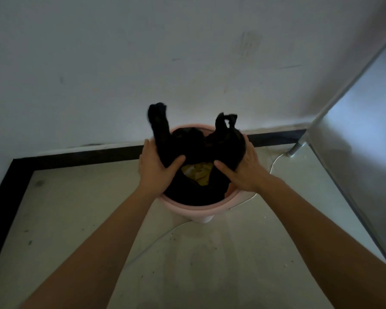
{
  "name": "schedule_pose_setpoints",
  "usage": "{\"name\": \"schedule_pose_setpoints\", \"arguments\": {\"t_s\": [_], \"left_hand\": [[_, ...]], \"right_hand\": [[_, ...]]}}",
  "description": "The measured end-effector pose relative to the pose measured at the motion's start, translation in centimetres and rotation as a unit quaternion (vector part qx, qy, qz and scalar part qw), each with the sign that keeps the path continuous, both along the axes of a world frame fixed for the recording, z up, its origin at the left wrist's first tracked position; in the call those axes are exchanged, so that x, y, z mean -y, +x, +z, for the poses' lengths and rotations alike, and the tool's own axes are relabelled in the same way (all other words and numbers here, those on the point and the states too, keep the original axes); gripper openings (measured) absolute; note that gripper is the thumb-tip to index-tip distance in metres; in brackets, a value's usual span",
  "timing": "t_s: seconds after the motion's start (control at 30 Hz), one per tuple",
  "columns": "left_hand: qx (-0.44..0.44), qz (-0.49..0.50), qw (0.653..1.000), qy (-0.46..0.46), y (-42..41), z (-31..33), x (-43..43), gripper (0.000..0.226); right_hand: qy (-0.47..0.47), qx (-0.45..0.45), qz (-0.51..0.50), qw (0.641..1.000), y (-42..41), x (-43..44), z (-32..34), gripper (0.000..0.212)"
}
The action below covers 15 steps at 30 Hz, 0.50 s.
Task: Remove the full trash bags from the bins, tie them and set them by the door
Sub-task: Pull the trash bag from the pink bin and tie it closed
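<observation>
A round pink bin [196, 207] stands on the floor against the white wall. Inside it sits a black trash bag [194, 143], its two handle loops sticking up at the back. Through the bag's open mouth I see yellowish waste [197, 172]. My left hand [156, 168] grips the bag's left side at the bin rim, thumb pressed inward. On the opposite side, my right hand [243, 168] holds the bag's right side the same way.
A black skirting strip [76, 156] runs along the base of the wall. A metal table leg [296, 148] and a shiny steel panel [361, 139] stand at the right. A thin white cable [274, 162] lies on the pale, speckled floor beside the bin.
</observation>
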<state>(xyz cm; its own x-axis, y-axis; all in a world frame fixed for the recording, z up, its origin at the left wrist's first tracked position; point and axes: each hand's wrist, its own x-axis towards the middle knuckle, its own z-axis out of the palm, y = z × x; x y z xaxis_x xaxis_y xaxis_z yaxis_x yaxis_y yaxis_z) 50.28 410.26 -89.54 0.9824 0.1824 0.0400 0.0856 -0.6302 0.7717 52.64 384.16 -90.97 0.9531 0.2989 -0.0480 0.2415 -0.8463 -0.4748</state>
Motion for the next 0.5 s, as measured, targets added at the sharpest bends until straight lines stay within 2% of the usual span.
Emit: {"name": "schedule_pose_setpoints", "arguments": {"t_s": [0.07,0.13,0.17,0.2,0.27,0.33,0.4,0.5], "left_hand": [[0.005,0.001,0.999,-0.044,1.1,1.2,0.5,0.057],[-0.003,0.044,0.981,-0.191,1.0,4.0,1.5,0.046],[-0.014,0.081,0.957,-0.278,1.0,5.1,1.7,0.045],[-0.007,0.118,0.934,-0.339,1.1,6.6,1.9,0.044],[0.041,0.161,0.893,-0.419,1.3,9.9,1.7,0.036],[0.088,0.178,0.841,-0.503,1.8,13.9,0.8,0.035],[0.126,0.177,0.822,-0.526,2.1,18.3,-0.7,0.042],[0.213,0.147,0.833,-0.488,1.5,24.7,-4.2,0.062]], "right_hand": [[0.046,0.026,0.011,0.999,0.9,-1.7,0.7,0.089],[0.137,0.061,-0.001,0.989,1.6,-3.7,1.9,0.075],[0.205,0.055,-0.032,0.977,1.6,-4.7,3.2,0.071],[0.28,0.034,-0.083,0.956,1.6,-5.6,4.6,0.066],[0.431,0.009,-0.176,0.885,1.9,-7.0,7.9,0.047],[0.542,0.03,-0.198,0.816,2.9,-8.5,12.0,0.022],[0.598,0.05,-0.181,0.779,3.9,-10.2,16.9,0.009],[0.656,0.034,-0.139,0.741,4.6,-13.9,24.2,0.01]]}}
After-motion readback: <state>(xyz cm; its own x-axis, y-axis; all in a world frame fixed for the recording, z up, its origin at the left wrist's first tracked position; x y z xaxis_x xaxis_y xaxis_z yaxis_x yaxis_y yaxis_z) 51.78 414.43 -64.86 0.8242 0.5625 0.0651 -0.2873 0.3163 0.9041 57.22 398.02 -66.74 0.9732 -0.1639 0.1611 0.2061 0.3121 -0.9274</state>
